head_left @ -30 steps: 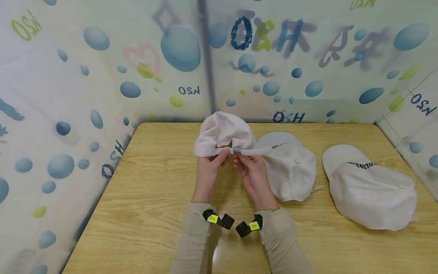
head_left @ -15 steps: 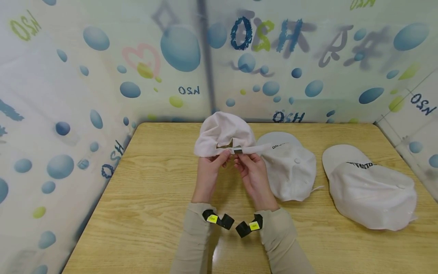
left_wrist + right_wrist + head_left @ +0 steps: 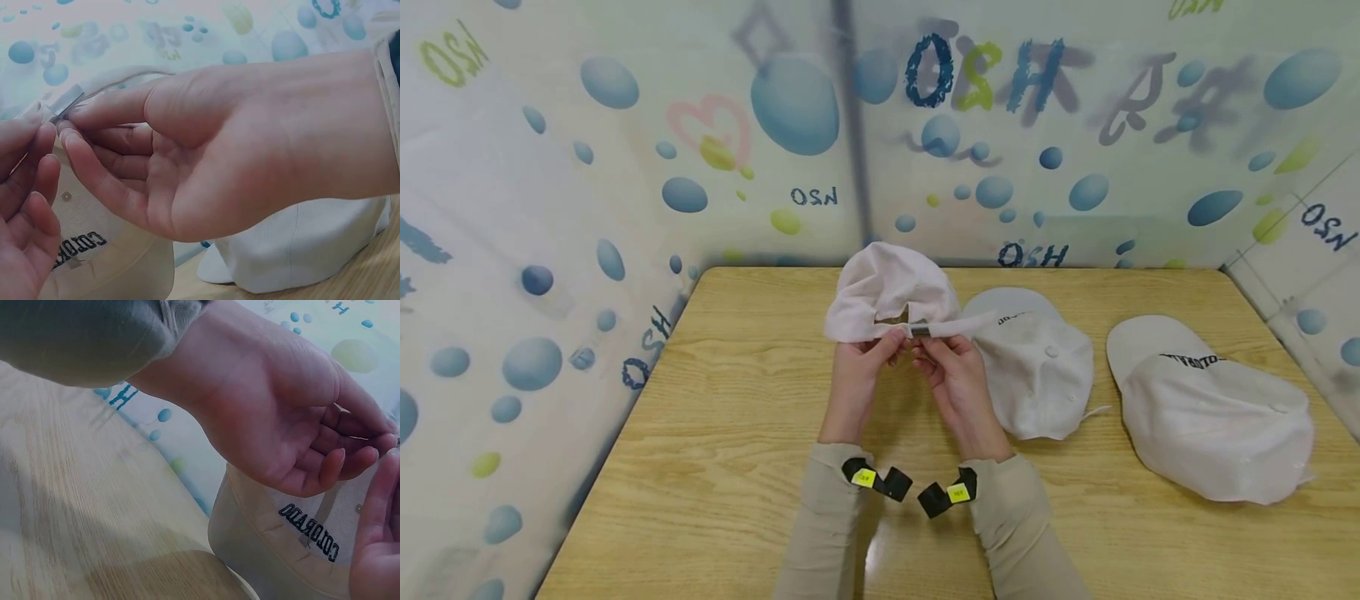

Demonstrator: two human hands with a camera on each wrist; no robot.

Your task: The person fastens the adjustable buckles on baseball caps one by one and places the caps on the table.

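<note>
A white baseball cap (image 3: 895, 279) is held up at the table's far side, its back opening and strap facing me. My left hand (image 3: 861, 367) pinches the band just left of the metal buckle (image 3: 920, 331). At the buckle, my right hand (image 3: 957, 371) pinches the strap with thumb and fingertips. The strap's loose end (image 3: 973, 323) sticks out to the right. In the left wrist view the buckle (image 3: 67, 99) sits between both hands' fingertips. Dark COLORADO lettering (image 3: 309, 530) shows on the cap in the right wrist view.
Two more white caps lie on the wooden table (image 3: 722, 400): one close to my right hand (image 3: 1037, 375), another farther right (image 3: 1217, 417). The held cap's strap overlaps the nearer one in view. A patterned curtain (image 3: 760, 208) rises behind the table's far edge.
The buckle's metal face has tilted into view, and the strap's loose end has risen slightly at the right. The right fingertips shifted a little; both arms and the other caps stay put.
</note>
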